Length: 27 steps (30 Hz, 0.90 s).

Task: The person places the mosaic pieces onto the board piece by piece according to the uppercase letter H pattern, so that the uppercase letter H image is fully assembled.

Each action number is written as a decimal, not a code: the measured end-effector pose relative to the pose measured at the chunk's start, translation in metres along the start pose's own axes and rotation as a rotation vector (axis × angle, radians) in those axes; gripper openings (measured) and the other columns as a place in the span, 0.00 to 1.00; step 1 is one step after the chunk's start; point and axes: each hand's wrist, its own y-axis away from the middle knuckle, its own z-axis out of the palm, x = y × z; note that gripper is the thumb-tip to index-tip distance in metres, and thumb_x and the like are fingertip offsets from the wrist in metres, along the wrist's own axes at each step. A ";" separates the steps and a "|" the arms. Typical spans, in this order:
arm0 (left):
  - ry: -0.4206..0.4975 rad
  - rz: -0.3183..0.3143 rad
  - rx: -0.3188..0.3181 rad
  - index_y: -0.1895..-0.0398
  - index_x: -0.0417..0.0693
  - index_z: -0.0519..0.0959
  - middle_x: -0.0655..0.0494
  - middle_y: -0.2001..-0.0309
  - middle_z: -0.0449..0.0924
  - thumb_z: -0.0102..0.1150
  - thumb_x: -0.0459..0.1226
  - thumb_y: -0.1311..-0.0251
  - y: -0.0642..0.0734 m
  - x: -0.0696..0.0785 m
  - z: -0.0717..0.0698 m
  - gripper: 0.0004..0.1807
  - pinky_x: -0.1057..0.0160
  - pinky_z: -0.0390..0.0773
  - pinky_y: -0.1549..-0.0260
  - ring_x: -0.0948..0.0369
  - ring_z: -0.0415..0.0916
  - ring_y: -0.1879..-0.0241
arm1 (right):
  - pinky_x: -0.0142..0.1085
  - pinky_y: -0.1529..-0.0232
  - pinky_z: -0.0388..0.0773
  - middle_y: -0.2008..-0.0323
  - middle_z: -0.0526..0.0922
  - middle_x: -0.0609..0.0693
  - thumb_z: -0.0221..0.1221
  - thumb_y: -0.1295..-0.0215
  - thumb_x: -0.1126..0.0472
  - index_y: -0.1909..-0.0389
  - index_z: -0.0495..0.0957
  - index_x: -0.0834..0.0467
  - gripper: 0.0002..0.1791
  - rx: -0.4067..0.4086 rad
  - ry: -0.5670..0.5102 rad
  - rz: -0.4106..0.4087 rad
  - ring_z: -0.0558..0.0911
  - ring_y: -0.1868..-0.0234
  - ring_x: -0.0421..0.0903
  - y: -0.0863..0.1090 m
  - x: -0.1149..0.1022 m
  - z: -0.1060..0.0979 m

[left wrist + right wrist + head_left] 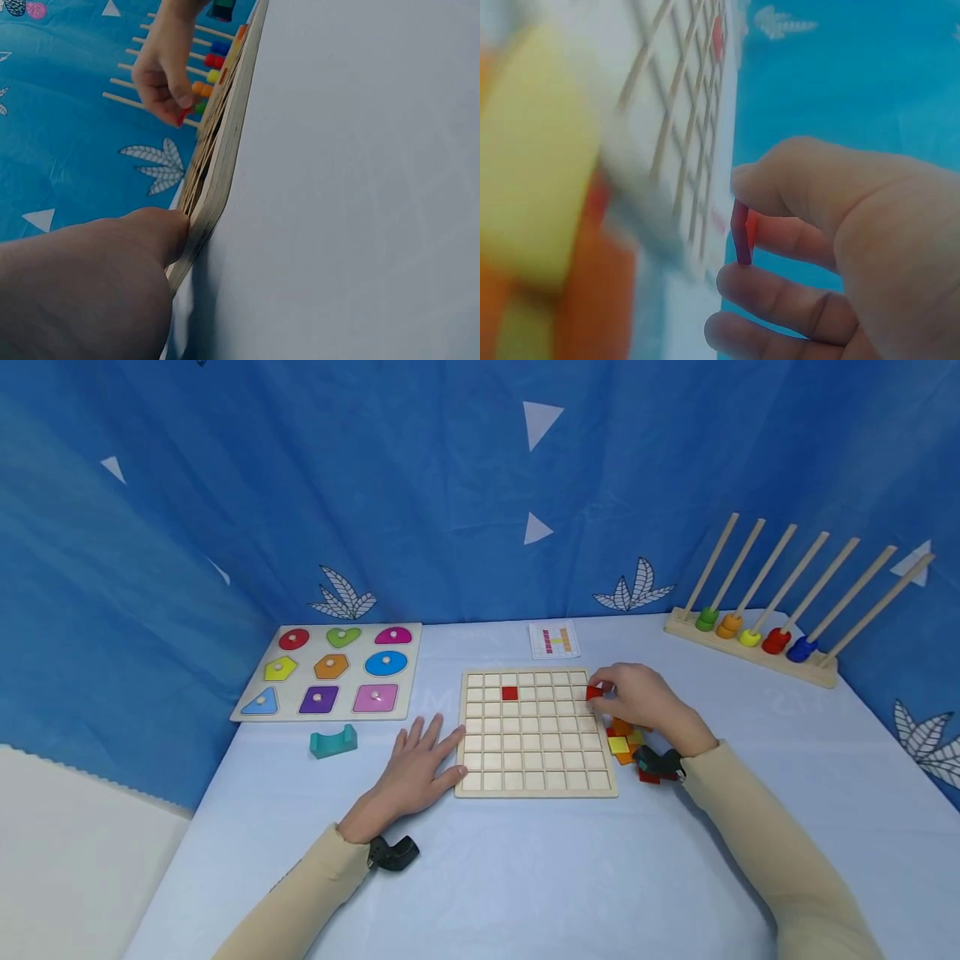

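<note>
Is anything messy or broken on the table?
Nothing looks broken. The loose tiles look a bit messy, jumbled and overlapping right of the board. A teal block sits alone beside the puzzle, which seems slightly odd.

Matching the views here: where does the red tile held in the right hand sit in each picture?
Head: right of centre, slightly below the middle; the red tile is in the right hand.
Left wrist: upper left; the red tile.
Right wrist: just right of and below centre; the red tile.
Shared landmark: the grid board, visible in all three.
</note>
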 end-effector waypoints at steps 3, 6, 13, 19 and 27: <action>-0.001 0.002 0.002 0.21 0.55 0.61 0.37 0.18 0.48 0.54 0.54 0.29 0.000 0.000 0.000 0.37 0.27 0.42 0.26 0.33 0.37 0.19 | 0.38 0.65 0.79 0.63 0.87 0.55 0.71 0.41 0.55 0.53 0.86 0.60 0.18 0.006 -0.007 -0.049 0.80 0.66 0.48 -0.008 -0.013 0.002; -0.001 0.001 0.002 0.21 0.55 0.61 0.37 0.18 0.48 0.54 0.54 0.29 0.000 0.000 0.000 0.37 0.27 0.42 0.26 0.33 0.36 0.19 | 0.42 0.61 0.81 0.63 0.88 0.55 0.71 0.41 0.56 0.53 0.86 0.60 0.17 0.003 -0.024 -0.084 0.81 0.64 0.49 -0.015 -0.027 0.004; -0.003 0.002 -0.006 0.20 0.55 0.60 0.38 0.18 0.47 0.54 0.54 0.29 0.000 0.000 -0.001 0.37 0.28 0.42 0.26 0.33 0.36 0.19 | 0.45 0.57 0.82 0.64 0.89 0.53 0.70 0.40 0.56 0.53 0.87 0.59 0.16 -0.019 -0.041 -0.156 0.82 0.63 0.48 -0.028 -0.050 0.014; -0.007 0.001 -0.004 0.20 0.56 0.60 0.38 0.18 0.47 0.53 0.54 0.29 0.000 -0.001 0.000 0.37 0.28 0.42 0.26 0.33 0.36 0.19 | 0.44 0.58 0.82 0.64 0.89 0.51 0.70 0.39 0.55 0.53 0.87 0.58 0.16 -0.032 -0.046 -0.200 0.82 0.64 0.46 -0.036 -0.058 0.023; -0.007 0.005 -0.003 0.20 0.56 0.60 0.38 0.18 0.47 0.53 0.54 0.29 0.000 -0.002 0.000 0.37 0.28 0.41 0.26 0.33 0.36 0.19 | 0.43 0.58 0.82 0.62 0.89 0.52 0.70 0.38 0.55 0.53 0.87 0.58 0.15 -0.037 -0.059 -0.221 0.83 0.63 0.46 -0.044 -0.069 0.027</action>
